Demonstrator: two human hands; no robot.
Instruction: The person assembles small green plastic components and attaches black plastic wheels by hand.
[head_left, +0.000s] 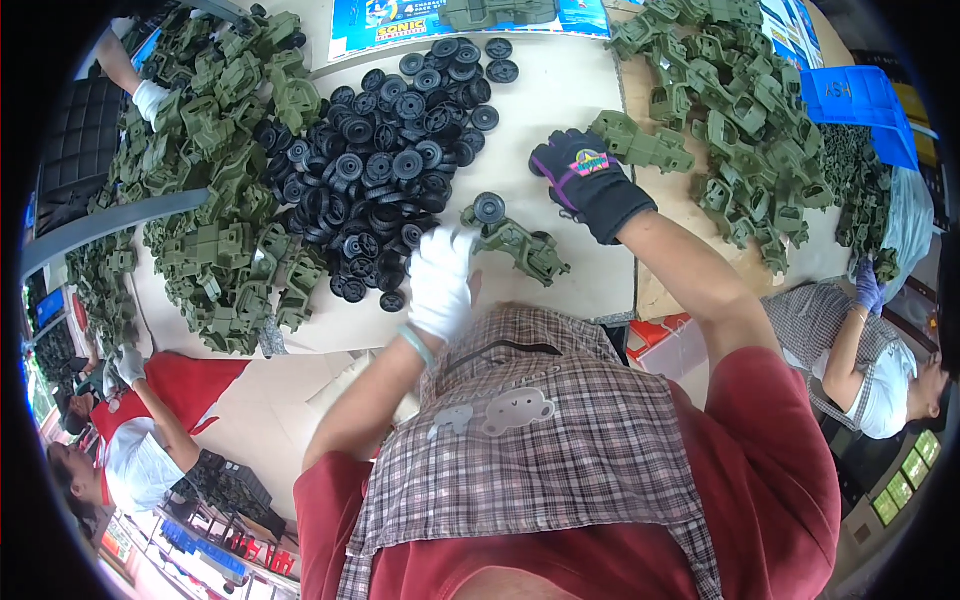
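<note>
My left hand (440,287), in a white glove slightly blurred by motion, has its fingers stretched out and thumb apart. Its fingertips are beside one end of an olive-green toy vehicle body (522,250) on the table; whether they touch is unclear. A black toy wheel (489,207) shows at that end. Farther right, my right hand (590,188) wears a black and purple glove with curled fingers; anything inside them is hidden. Just past its knuckles lies another green toy vehicle body (645,145). A large heap of black wheels (375,165) spreads left of both hands.
Green vehicle bodies pile up at left (205,250) and right (740,120). A blue bin (858,105) stands far right. Printed blue sheets (385,25) lie at the back. A grey curved bar (120,228) crosses the left side. Co-workers (150,465) (850,350) sit on both sides.
</note>
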